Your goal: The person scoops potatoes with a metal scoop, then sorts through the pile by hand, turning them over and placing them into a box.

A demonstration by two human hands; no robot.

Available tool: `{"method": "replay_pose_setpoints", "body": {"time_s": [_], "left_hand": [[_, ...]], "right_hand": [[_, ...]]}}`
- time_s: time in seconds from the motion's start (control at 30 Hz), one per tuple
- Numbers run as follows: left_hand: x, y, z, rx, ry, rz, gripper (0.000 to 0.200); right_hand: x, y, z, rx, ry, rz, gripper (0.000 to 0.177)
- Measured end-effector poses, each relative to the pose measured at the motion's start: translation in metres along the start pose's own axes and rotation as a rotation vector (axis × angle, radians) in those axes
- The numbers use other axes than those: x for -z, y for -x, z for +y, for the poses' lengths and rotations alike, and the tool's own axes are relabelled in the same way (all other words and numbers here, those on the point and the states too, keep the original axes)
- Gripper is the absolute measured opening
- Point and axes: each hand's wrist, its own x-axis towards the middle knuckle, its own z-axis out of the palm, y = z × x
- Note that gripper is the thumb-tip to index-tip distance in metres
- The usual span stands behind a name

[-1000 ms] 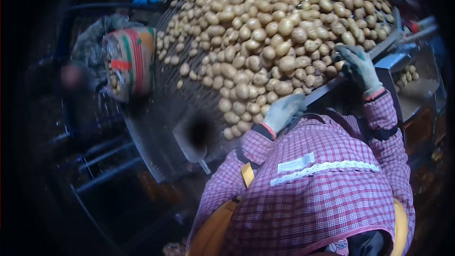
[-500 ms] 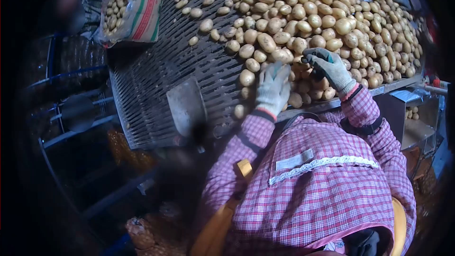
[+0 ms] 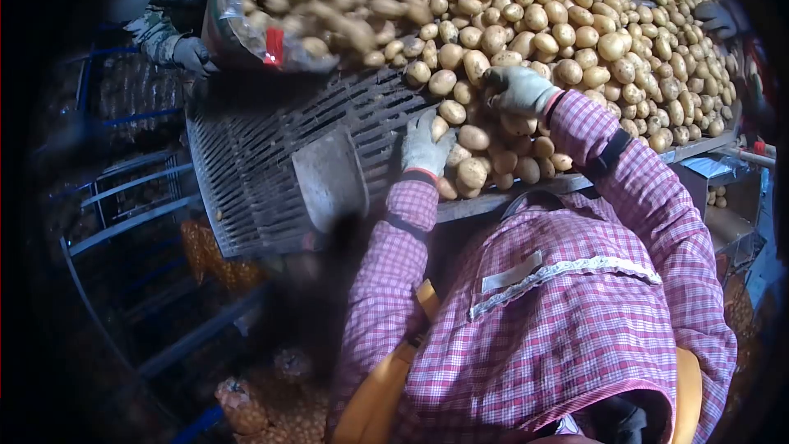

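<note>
A broad heap of potatoes (image 3: 567, 37) lies on a slatted metal grate (image 3: 246, 164). My left hand (image 3: 426, 146), in a pale knit glove, rests at the heap's near left edge with its fingers stretched forward beside a few potatoes. Farther right, my right hand (image 3: 522, 92), gloved too, reaches over the heap with its fingers curled down. Its fingertips are partly hidden among the potatoes, so what they hold, if anything, does not show.
At the upper left, a co-worker's gloved hand (image 3: 193, 56) is beside a tipped bag (image 3: 222, 29) with potatoes blurred at its mouth. Another person's hand (image 3: 717, 20) is at the far right. A metal plate (image 3: 329, 177) lies on the grate. Filled net sacks (image 3: 218, 259) stand below.
The bag at the upper left has come closer and tipped, and potatoes are pouring onto the heap. My left hand has moved left, my right hand left and slightly up, its fingers now curled down.
</note>
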Motion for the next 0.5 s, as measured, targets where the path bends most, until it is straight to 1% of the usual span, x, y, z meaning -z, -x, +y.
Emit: {"method": "replay_pose_setpoints", "body": {"time_s": [0.03,0.07,0.1,0.13,0.17,0.2,0.23,0.27,0.3,0.33,0.37,0.4,0.43,0.47,0.5], "left_hand": [[0.003,-0.003,0.003,-0.013,0.161,0.033,0.054],[0.006,-0.004,0.004,-0.023,0.324,0.061,0.05],[0.007,0.001,0.006,0.129,0.567,0.095,0.042],[0.007,0.001,-0.001,0.209,0.824,0.092,0.049],[0.017,0.003,0.01,0.429,1.132,0.002,0.054],[0.026,0.001,0.022,0.659,1.431,-0.095,0.059],[0.025,-0.005,0.014,0.667,1.55,-0.188,0.062],[0.024,-0.011,0.014,0.675,1.665,-0.282,0.065],[0.02,-0.013,0.016,0.644,1.835,-0.382,0.065],[0.021,-0.015,0.033,0.645,1.823,-0.407,0.065],[0.022,-0.014,0.057,0.615,1.812,-0.367,0.066],[0.019,-0.014,0.073,0.582,1.801,-0.325,0.068],[0.008,-0.02,0.074,0.51,1.76,-0.253,0.064],[0.008,-0.022,0.092,0.472,1.688,-0.237,0.056],[0.005,-0.027,0.102,0.533,1.732,-0.285,0.051]], "right_hand": [[0.0,-0.003,0.006,-0.092,-0.304,0.043,0.036],[0.006,-0.001,0.017,-0.197,-0.631,0.002,0.018],[0.012,0.003,0.031,-0.241,-0.878,-0.015,0.016],[0.017,0.013,0.039,-0.289,-1.13,-0.028,0.014],[0.031,0.042,0.026,0.053,-0.384,0.087,0.035],[0.027,0.042,0.04,-0.142,-1.087,-0.009,0.038],[0.016,0.045,0.056,0.143,-0.936,0.071,0.041],[0.023,0.054,0.041,0.421,-0.766,0.148,0.045],[0.031,0.075,0.027,-0.026,-1.207,0.066,0.051],[0.015,0.083,0.034,0.322,-0.568,0.32,0.047],[0.02,0.085,0.039,0.124,-1.286,0.08,0.045],[0.026,0.085,0.043,-0.102,-1.98,-0.21,0.044],[0.032,0.095,0.035,-0.174,-1.848,-0.085,0.031],[0.017,0.083,0.049,-0.136,-1.605,0.163,0.024],[0.011,0.09,0.07,0.003,-1.277,0.15,0.024]]}}
